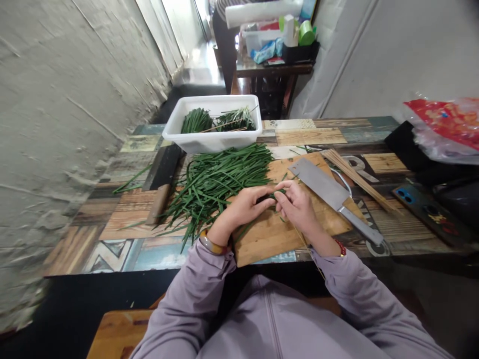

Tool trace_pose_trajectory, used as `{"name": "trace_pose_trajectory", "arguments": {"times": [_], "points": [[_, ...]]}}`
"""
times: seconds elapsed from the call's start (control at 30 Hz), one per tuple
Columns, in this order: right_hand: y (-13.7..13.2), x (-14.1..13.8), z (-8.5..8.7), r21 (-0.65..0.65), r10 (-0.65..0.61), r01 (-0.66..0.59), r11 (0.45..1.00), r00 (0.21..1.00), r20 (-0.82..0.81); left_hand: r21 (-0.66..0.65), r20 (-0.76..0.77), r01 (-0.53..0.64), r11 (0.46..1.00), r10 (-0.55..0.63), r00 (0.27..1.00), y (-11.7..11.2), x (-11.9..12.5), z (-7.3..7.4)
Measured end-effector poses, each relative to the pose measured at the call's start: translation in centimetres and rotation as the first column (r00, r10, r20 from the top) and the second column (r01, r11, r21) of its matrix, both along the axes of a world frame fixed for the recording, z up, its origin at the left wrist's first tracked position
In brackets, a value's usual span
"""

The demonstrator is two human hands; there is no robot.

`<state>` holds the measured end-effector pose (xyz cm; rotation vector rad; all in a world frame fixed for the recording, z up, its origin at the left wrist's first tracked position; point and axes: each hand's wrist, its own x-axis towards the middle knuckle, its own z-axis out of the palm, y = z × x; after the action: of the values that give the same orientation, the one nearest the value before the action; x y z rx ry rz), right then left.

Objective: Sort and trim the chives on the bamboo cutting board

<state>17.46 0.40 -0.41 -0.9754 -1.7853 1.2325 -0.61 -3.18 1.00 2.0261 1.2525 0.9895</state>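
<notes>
Chive leaves (270, 198) sit pinched above the wooden cutting board (269, 239), the left hand (245, 207) and right hand (299, 207) both closing their fingers on them, near the cleaver (325, 189).

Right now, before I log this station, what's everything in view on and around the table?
table: one, patchwork wood, under everything
tub: one, white, far side of the table
chive bunches: several, green, inside the tub
loose chives: one pile, green, between the tub and the board's left part
cutting board: one, light wood, front centre
cleaver: one, steel, on the board's right edge
skewers: one bundle, pale, right of the cleaver
plastic bag: one, red and clear, far right
chive bundle: one, green, pinched between both hands
thin stick: one, pale, under the right wrist
left hand: one, over the board, pinching the bundle
right hand: one, over the board, pinching the bundle
</notes>
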Motion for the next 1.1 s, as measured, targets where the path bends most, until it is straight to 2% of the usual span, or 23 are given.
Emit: {"name": "trace_pose_trajectory", "arguments": {"times": [0.17,0.33,0.4,0.5,0.6,0.67,0.7,0.8,0.9,1.0,1.1], "points": [[0.0,-0.3,0.1,0.005,-0.008,0.008,1.000,1.000,0.026,-0.019,-0.039,-0.046,0.999,0.045,0.998,0.0,0.0,0.0],[0.3,-0.5,-0.2,0.052,-0.034,0.029,0.998,0.995,0.096,-0.032,-0.048,-0.028,0.999,0.026,0.999,-0.2,0.3,0.2],[0.4,-0.5,-0.2,0.059,-0.044,0.039,0.997,0.995,0.092,-0.041,-0.046,-0.051,0.998,0.049,0.998,-0.3,0.1,0.6],[0.4,-0.5,-0.3,0.057,-0.048,0.044,0.997,0.996,0.076,-0.009,-0.096,-0.161,0.987,0.160,0.983,0.4,-1.3,2.0],[0.4,-0.4,-0.5,0.050,-0.048,0.043,0.998,0.994,0.093,0.121,-0.258,-0.344,0.931,0.364,0.895,2.8,-3.5,3.8],[0.4,-0.3,-0.6,0.052,-0.049,0.044,0.998,0.993,0.105,0.170,-0.390,-0.418,0.893,0.450,0.803,5.1,-5.0,4.6],[0.5,-0.3,-0.7,0.055,-0.049,0.044,0.998,0.993,0.106,0.167,-0.467,-0.426,0.889,0.452,0.760,6.4,-5.6,4.8],[0.6,-0.2,-0.8,0.068,-0.045,0.038,0.997,0.993,0.107,0.121,-0.650,-0.431,0.894,0.400,0.646,9.6,-6.6,4.3],[0.7,-0.2,-0.8,0.067,-0.042,0.035,0.997,0.994,0.105,0.048,-0.742,-0.472,0.880,0.348,0.573,11.7,-7.1,2.9],[0.7,-0.2,-0.7,0.060,-0.043,0.037,0.998,0.994,0.102,-0.003,-0.762,-0.469,0.883,0.302,0.573,12.8,-7.6,1.7],[0.7,-0.3,-0.6,0.055,-0.039,0.033,0.998,0.995,0.094,-0.046,-0.777,-0.460,0.887,0.258,0.574,13.7,-8.0,1.4]]}}
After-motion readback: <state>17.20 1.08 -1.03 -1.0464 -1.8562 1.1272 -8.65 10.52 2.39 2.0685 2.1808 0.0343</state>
